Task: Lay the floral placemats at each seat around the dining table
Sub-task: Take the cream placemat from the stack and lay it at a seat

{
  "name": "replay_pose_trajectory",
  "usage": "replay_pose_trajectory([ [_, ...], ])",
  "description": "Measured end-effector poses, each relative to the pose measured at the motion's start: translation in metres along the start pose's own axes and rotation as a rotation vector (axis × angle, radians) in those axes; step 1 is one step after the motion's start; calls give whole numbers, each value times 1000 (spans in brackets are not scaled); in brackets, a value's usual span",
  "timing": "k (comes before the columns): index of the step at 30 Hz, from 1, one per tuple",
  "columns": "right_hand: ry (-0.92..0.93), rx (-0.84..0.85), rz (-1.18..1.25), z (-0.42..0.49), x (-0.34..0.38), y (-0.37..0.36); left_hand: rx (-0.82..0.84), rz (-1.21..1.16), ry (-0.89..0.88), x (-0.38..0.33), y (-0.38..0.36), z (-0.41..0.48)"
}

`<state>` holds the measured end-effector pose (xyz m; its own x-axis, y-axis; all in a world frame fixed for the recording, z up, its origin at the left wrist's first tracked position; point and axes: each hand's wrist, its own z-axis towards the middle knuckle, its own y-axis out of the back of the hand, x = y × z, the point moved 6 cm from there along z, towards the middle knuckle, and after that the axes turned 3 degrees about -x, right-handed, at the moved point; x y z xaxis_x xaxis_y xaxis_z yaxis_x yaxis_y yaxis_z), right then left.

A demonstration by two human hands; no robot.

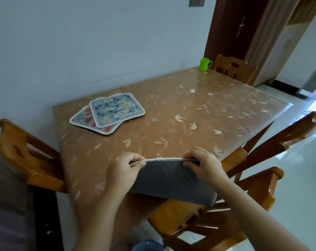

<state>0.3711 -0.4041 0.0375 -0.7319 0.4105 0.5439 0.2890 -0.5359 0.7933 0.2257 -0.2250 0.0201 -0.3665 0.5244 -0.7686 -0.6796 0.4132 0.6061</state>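
The person holds one placemat (171,180) with both hands over the near edge of the dining table (171,109). The left hand (124,167) is closed on the top left corner of this mat, and the right hand (202,163) is closed on the top right corner, fingers curled over the upper edge. The mat is tilted up, so its grey dotted underside faces the camera and the flower side is hidden. Its lower edge hangs past the table edge, above the wooden chair (226,211) that stands at this seat.

Two more floral placemats lie near the far left corner of the table: a blue one (117,109) rests partly on top of a red one (83,118), so they overlap. A green plastic cup (204,64) stands at the far end, well apart from them.

I judge that the step in hand is laying the first mat at the near seat, and no seat has a mat yet. The next move calls for lowering the mat flat, flower side up, square to the table edge, then letting go with both hands.
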Motion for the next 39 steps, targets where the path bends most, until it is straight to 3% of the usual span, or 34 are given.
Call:
replay_pose_trajectory([
  [8, 76, 64, 62, 62, -9, -10, -102, 1, 69, 3, -2, 32],
  [17, 265, 89, 141, 168, -19, 14, -359, -15, 117, -31, -4, 88],
  [27, 432, -173, 297, 261, -29, 25, -640, -51, 22, -67, -8, 151],
  [31, 311, -84, 413, 255, -75, -15, -518, -107, 115, -35, -48, 148],
  [39, 65, 425, 213, 178, -183, -130, -226, -78, 513, 71, -175, 66],
])
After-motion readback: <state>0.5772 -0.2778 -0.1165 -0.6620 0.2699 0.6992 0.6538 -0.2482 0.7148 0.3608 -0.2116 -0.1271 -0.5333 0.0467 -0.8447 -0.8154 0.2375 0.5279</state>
